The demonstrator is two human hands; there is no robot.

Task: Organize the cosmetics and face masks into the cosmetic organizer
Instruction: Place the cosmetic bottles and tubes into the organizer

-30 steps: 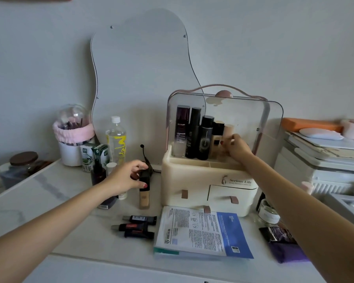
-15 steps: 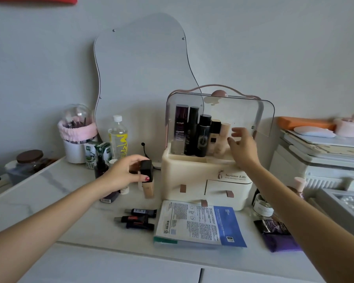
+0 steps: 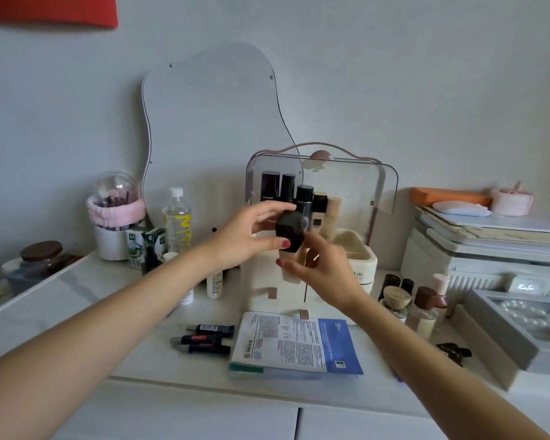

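White marble-look surface (image 3: 77, 300) carries all items. Cream plastic cosmetic organizer w/ clear hinged lid (image 3: 356, 262) stands near the rear edge, centre; lid raised. Five upright bottles (image 3: 304, 206) occupy its top tray, left side; right part of the tray holds nothing visible. Flat stack of white-and-blue face mask sachets (image 3: 294, 342) lies at the front edge, just in front of the organizer's drawers. Three small dark tubes (image 3: 204, 339) lie on their sides just left of the sachets. Group of small jars and bottles (image 3: 410, 300) stands right of the organizer.

Beige foundation bottle w/ black faceted cap (image 3: 289, 236) is held in the air, tilted, in front of the organizer. Left hand (image 3: 245, 236): fingers curled round the cap, thumb below. Right hand (image 3: 321, 268): fingers pinch the beige lower body from the right.
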